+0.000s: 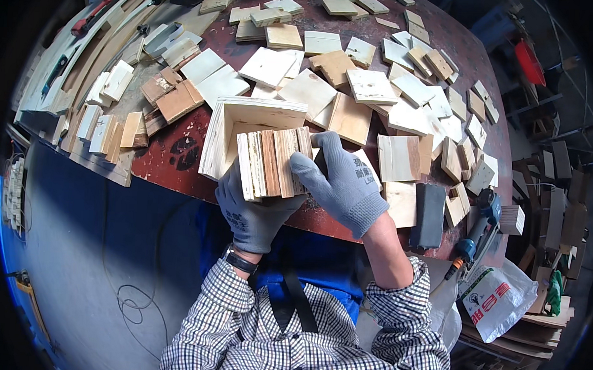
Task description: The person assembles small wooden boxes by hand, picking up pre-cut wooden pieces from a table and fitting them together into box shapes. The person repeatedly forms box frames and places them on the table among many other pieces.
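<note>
A stack of plywood blocks (269,164) is held upright on edge between my two grey-gloved hands, its layered edges facing up. My left hand (252,213) wraps the stack from below and the left; most of its fingers are hidden behind the blocks. My right hand (343,180) grips the right side, thumb and fingers bent against the outermost block. Just behind the stack, an open plywood box (219,132) rests at the near edge of the red table (169,156). Loose pale wooden blocks (373,87) lie heaped beyond it.
A dark grey rectangular block (429,216) and a blue-bodied pneumatic tool (468,247) lie at the right edge. Small block stacks (100,133) stand at the left on a board. A white plastic bag (496,303) hangs lower right. A cable (136,303) coils on the floor.
</note>
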A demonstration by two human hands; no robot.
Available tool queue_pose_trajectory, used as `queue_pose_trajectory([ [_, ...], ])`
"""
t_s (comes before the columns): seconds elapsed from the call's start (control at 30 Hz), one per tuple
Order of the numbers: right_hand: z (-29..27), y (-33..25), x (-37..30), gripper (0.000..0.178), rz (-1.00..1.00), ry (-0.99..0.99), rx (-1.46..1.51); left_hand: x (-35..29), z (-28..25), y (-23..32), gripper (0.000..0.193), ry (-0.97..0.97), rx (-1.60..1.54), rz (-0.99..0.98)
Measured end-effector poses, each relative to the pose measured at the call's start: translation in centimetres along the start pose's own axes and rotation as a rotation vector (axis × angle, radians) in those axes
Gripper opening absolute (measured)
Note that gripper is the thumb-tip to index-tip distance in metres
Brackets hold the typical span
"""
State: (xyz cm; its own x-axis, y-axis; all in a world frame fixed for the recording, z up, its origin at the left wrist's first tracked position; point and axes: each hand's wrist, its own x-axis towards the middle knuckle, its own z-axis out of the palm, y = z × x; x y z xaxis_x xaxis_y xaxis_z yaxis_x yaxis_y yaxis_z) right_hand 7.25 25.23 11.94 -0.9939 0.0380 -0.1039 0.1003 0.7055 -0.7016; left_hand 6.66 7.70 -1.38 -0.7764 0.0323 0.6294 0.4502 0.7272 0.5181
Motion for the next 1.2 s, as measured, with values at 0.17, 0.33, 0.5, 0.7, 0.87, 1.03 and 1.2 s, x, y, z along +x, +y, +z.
queue_pose_trajectory([
  [0.17, 0.8, 0.0, -1.0, 0.053, -0.092, 0.085, -0.035, 0.1, -0.9, 0.3, 0.116, -0.063, 0.049, 0.015],
  [0.33, 0.3, -0.1, -0.5, 0.052, -0.044, 0.05, 0.058, -0.2, -1.0, 0.2, 0.115, -0.107, 0.063, 0.008],
  [0.5, -0.1, 0.2, -0.1, 0.054, -0.005, 0.01, 0.106, -0.5, -1.0, 0.4, 0.114, -0.122, 0.059, -0.006],
  [0.7, -1.9, -0.3, 0.2, 0.04, 0.047, -0.043, 0.32, -0.5, -1.1, 0.1, 0.112, -0.113, 0.076, 0.028],
  [0.87, -3.0, 0.9, 0.7, 0.048, 0.164, -0.14, 0.461, -0.5, -1.2, -0.1, 0.113, -0.138, 0.084, 0.018],
  [1.03, -2.2, 2.0, 1.5, 0.052, -0.133, 0.178, 0.094, 0.0, -0.9, 0.2, 0.116, -0.063, 0.071, 0.024],
  [1.2, -3.0, 1.3, 1.6, 0.079, -0.336, 0.027, -0.036, 0.1, -0.9, 0.3, 0.117, -0.014, 0.049, 0.039],
])
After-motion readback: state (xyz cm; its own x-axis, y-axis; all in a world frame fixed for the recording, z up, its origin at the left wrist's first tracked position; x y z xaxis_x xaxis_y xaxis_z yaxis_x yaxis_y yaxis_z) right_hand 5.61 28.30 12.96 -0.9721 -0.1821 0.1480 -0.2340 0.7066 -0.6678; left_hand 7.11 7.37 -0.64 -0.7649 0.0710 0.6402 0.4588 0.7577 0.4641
